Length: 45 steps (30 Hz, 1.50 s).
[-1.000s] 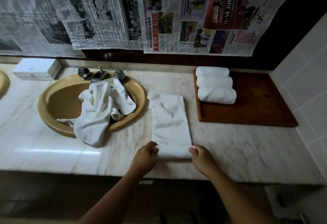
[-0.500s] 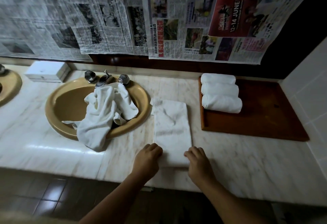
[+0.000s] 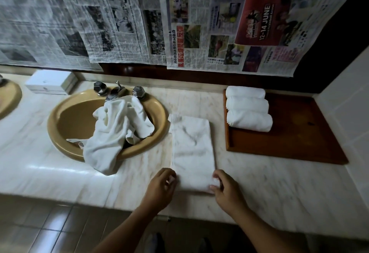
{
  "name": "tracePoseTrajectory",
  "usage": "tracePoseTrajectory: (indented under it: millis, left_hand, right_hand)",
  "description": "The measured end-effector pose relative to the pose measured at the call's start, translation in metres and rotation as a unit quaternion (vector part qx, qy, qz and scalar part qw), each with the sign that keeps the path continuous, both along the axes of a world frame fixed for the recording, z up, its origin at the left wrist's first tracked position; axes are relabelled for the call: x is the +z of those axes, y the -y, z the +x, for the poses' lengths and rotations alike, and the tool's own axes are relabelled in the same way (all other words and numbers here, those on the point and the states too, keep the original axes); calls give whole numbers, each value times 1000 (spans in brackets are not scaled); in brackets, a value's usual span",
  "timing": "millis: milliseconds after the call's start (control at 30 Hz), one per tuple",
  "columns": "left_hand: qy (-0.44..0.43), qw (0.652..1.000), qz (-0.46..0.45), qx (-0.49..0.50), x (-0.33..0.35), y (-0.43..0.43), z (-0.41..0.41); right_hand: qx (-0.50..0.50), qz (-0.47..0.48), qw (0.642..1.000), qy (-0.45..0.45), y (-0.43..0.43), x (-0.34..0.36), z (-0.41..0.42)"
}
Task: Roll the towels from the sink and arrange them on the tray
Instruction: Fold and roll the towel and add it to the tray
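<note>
As the folded towel (image 3: 192,149) lies beside the sink (image 3: 58,119), left hand (image 3: 161,185) and right hand (image 3: 226,191) pinch its near corners

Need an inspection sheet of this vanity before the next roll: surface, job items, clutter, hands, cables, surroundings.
Surface: marble countertop, glossy, dimly lit.
Job's things: folded towel flat between sink and tray; three rolled towels in a row at the tray's back left; crumpled towels in the sink, spilling over its front rim.
Clutter: white box behind the sink, to its left.
Grippers: left hand and right hand pinch the folded towel's near corners.
Cables: nothing seen.
Surroundings: newspapers cover the wall above; tiled wall right; second sink at far left.
</note>
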<state>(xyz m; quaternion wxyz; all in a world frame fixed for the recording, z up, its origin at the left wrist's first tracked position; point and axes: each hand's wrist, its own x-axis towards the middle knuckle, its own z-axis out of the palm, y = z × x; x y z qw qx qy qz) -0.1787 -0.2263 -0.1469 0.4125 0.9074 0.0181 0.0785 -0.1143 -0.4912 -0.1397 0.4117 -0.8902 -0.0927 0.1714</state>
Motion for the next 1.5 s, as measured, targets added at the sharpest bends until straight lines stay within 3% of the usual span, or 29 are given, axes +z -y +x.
tracePoseTrajectory:
  millis: [100, 233, 333, 400, 567, 800, 1000, 1200, 1367, 1500]
  left_hand:
    - [-14, 997, 38, -70, -3, -10, -10]
    - [-12, 988, 116, -97, -11, -15, -11]
    - [0, 985, 139, -100, -10, -14, -3]
    - [4, 985, 149, -92, -10, -14, 1]
    - [-33, 985, 154, -68, -4, -17, 9]
    - [-105, 989, 102, -36, 19, -12, 32]
    - [-173, 978, 111, -35, 25, -22, 62]
    - [-116, 983, 142, -8, 28, -14, 64]
    - [-40, 964, 232, -124, 26, -1, 50]
    - [2, 958, 260, -125, 28, 6, 36]
  right_hand:
    - [-43, 34, 998, -24, -3, 3, 0]
    - [-68, 50, 994, 69, -8, -3, 1]
    - [-46, -1, 989, 138, -6, -12, -2]
    - [-18, -45, 991, 128, 0, -13, -3]
    - [61, -159, 981, 92, 6, -6, -3]
    - [98, -219, 963, 126, -5, 6, 16]
    - [73, -168, 977, 108, -9, 20, 37]
    - [95, -146, 977, 123, -6, 23, 43]
    - [94, -151, 977, 114, -12, 29, 41]
    - [105, -163, 974, 120, -15, 30, 44]
